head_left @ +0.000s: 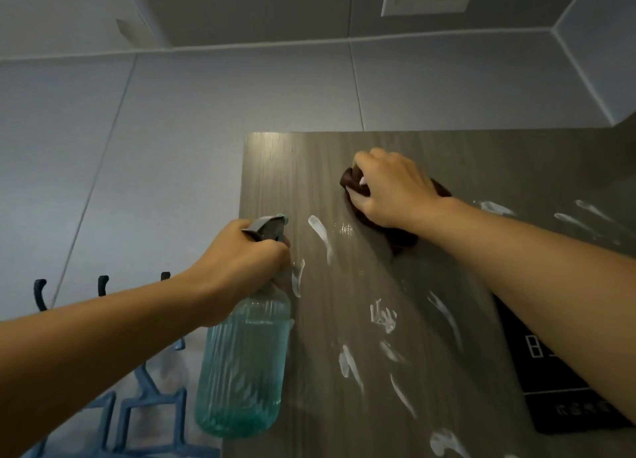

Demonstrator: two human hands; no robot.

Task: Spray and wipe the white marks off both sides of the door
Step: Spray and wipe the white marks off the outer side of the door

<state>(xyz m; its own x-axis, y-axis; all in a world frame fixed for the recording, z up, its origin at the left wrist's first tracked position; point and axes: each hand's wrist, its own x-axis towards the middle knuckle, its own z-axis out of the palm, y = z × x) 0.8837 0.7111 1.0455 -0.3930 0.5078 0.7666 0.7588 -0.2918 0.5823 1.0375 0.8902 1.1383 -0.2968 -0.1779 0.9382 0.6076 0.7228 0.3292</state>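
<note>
A grey wood-grain door fills the centre and right of the view, its top edge in sight. Several white marks are smeared across it, below and to the right of my hands. My right hand presses a dark brown cloth flat against the upper part of the door. A wet sheen shows just left of the cloth. My left hand grips the neck and grey trigger head of a ribbed teal spray bottle, held at the door's left edge with its nozzle toward the door.
White tiled walls surround the door, and a ceiling panel sits above. A blue rack with dark hooks hangs on the wall at lower left. A black panel with digits is mounted at lower right behind my right forearm.
</note>
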